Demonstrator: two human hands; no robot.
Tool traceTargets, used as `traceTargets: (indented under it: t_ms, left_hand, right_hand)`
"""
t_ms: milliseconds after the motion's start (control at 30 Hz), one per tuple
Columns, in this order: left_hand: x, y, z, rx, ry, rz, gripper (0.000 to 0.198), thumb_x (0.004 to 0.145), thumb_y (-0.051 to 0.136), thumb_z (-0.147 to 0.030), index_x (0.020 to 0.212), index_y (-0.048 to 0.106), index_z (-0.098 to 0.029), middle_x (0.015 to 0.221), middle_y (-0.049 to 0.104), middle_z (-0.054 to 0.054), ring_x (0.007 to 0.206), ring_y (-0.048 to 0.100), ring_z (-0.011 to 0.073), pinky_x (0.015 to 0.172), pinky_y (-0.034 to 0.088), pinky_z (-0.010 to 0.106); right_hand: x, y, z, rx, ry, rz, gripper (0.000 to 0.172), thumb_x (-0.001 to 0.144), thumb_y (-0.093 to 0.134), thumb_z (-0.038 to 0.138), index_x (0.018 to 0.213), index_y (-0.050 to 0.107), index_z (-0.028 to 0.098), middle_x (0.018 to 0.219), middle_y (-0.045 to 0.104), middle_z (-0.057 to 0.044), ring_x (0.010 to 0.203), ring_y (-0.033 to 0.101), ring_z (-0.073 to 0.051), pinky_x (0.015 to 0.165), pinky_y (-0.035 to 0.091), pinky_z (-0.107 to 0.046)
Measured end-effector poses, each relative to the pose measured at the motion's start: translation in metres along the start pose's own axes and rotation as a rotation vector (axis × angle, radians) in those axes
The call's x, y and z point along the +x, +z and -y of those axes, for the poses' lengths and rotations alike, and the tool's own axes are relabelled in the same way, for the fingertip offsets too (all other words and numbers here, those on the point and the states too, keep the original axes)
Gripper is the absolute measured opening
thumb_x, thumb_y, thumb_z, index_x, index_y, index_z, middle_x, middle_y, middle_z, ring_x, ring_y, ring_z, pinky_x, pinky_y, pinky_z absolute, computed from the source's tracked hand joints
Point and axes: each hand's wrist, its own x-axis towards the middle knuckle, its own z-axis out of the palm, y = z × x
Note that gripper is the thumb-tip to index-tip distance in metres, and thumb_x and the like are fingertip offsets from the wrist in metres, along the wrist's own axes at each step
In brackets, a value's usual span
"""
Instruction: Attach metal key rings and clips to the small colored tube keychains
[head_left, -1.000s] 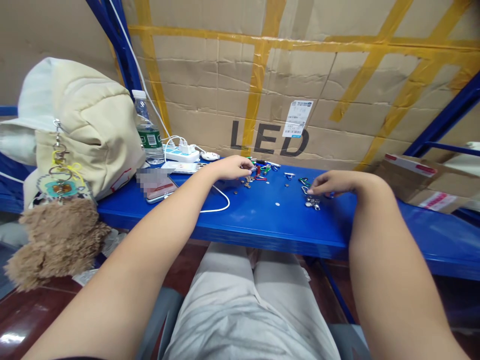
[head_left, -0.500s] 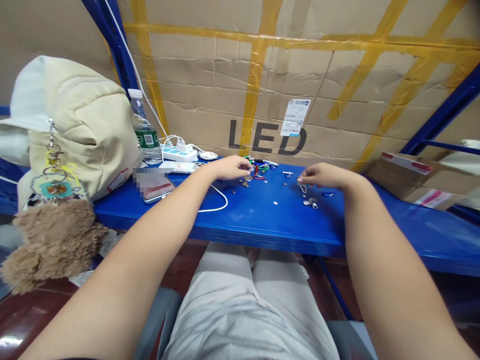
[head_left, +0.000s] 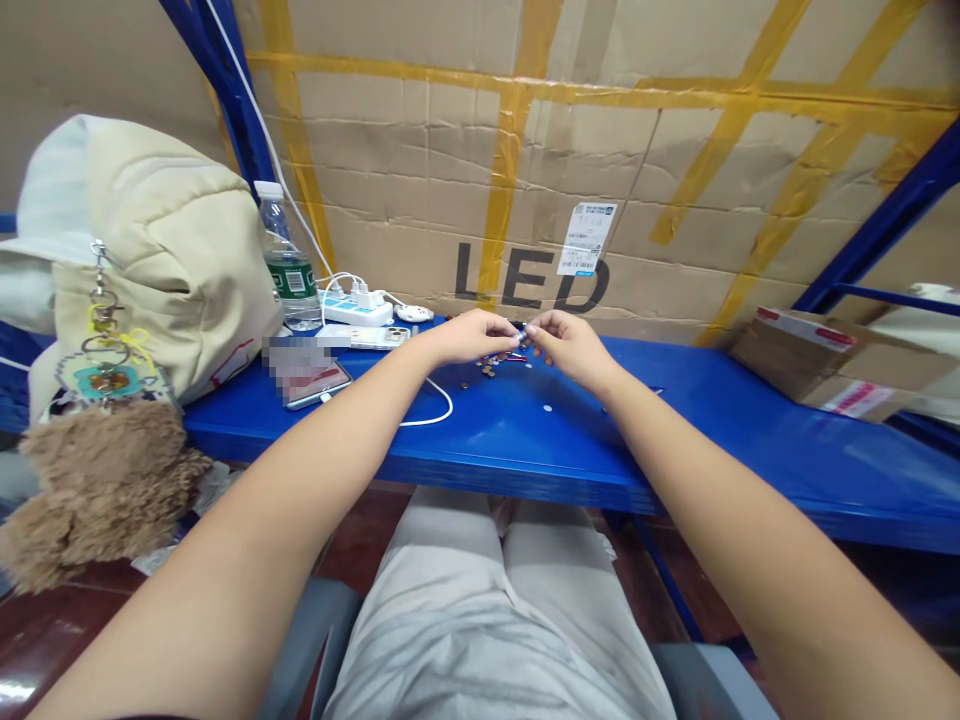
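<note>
My left hand [head_left: 478, 337] is closed, thumb and fingers pinched over the pile at the back of the blue table [head_left: 495, 440]. My right hand [head_left: 566, 345] meets it fingertip to fingertip, also in a pinch. Something tiny and pale shows between the fingertips, too small to name. Below them lie several small round metal pieces [head_left: 489, 371] and a red piece [head_left: 516, 358]. A white disc [head_left: 547, 408] rests nearer the table's front edge. My right hand and forearm hide most of the small metal parts to the right.
Left of my hands are a phone [head_left: 322, 388] with a white cable [head_left: 450, 405], another phone [head_left: 386, 338], a power strip [head_left: 360, 308] and a water bottle [head_left: 296, 275]. A cream bag [head_left: 172, 240] stands far left. At right sits a small carton [head_left: 806, 360]; a large cardboard box [head_left: 405, 180] backs the table.
My right hand has moved left from beside the metal parts, where a small metal clip hung at its fingers, to meet my left hand. My left hand has shifted slightly right.
</note>
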Motion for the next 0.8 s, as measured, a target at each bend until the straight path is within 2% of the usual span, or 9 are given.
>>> traceTargets:
  t_ms: [200,333,433,567,667,733,800]
  left_hand:
    - [0.005,0.010,0.004,0.040,0.044,-0.100,0.031,0.089,0.050,-0.036,0.100,0.069,-0.014,0.091,0.070,0.006,0.082,0.061,0.0154,0.078,0.045,0.029]
    - [0.008,0.018,0.002,0.334,0.150,-0.224,0.025,0.090,0.048,-0.027,0.094,0.069,-0.014,0.092,0.067,0.008,0.087,0.060,0.0177,0.080,0.043,0.029]
    - [0.009,0.022,-0.002,0.574,0.202,-0.310,0.028,0.093,0.043,-0.025,0.094,0.068,-0.014,0.094,0.065,0.011,0.087,0.058,0.0189,0.078,0.042,0.030]
    - [0.011,0.022,-0.006,0.710,0.249,-0.330,0.031,0.095,0.039,-0.027,0.093,0.068,-0.014,0.094,0.066,0.013,0.087,0.058,0.0208,0.078,0.041,0.033]
    - [0.015,0.020,-0.004,0.533,0.224,-0.326,0.029,0.094,0.042,-0.027,0.098,0.068,-0.015,0.098,0.067,0.011,0.092,0.059,0.0198,0.083,0.042,0.031]
    - [0.015,0.017,-0.001,0.331,0.152,-0.281,0.027,0.092,0.046,-0.028,0.099,0.069,-0.016,0.100,0.069,0.008,0.094,0.060,0.0183,0.084,0.043,0.029]
    - [0.013,0.012,0.002,0.143,0.070,-0.179,0.030,0.091,0.048,-0.034,0.101,0.069,-0.016,0.099,0.070,0.006,0.092,0.061,0.0173,0.082,0.044,0.028]
  right_hand:
    - [0.002,0.006,-0.008,0.107,0.000,-0.004,0.031,0.080,0.067,0.047,0.078,0.055,0.019,0.060,0.060,0.002,0.051,0.052,-0.010,0.050,0.042,-0.023]
    - [0.005,0.013,-0.009,0.203,0.068,0.003,0.025,0.083,0.063,0.036,0.068,0.055,0.018,0.057,0.059,0.001,0.051,0.054,-0.010,0.053,0.046,-0.024]
    - [0.005,0.016,-0.003,0.386,0.161,-0.013,0.027,0.086,0.060,0.029,0.062,0.052,0.018,0.055,0.057,0.000,0.051,0.053,-0.009,0.055,0.047,-0.024]
    - [0.004,0.013,0.002,0.536,0.218,0.020,0.028,0.084,0.063,0.029,0.064,0.049,0.019,0.058,0.056,0.000,0.052,0.053,-0.009,0.059,0.049,-0.026]
    - [0.003,0.006,-0.001,0.339,0.144,0.014,0.028,0.085,0.062,0.037,0.069,0.048,0.020,0.059,0.056,0.000,0.052,0.054,-0.011,0.059,0.048,-0.028]
    - [0.004,0.000,-0.004,0.065,0.011,-0.019,0.023,0.085,0.061,0.038,0.077,0.051,0.020,0.063,0.060,0.000,0.057,0.057,-0.014,0.060,0.047,-0.029]
    - [0.005,-0.006,-0.006,-0.219,-0.160,-0.011,0.014,0.085,0.060,0.033,0.084,0.055,0.020,0.072,0.065,-0.003,0.067,0.060,-0.017,0.065,0.047,-0.030]
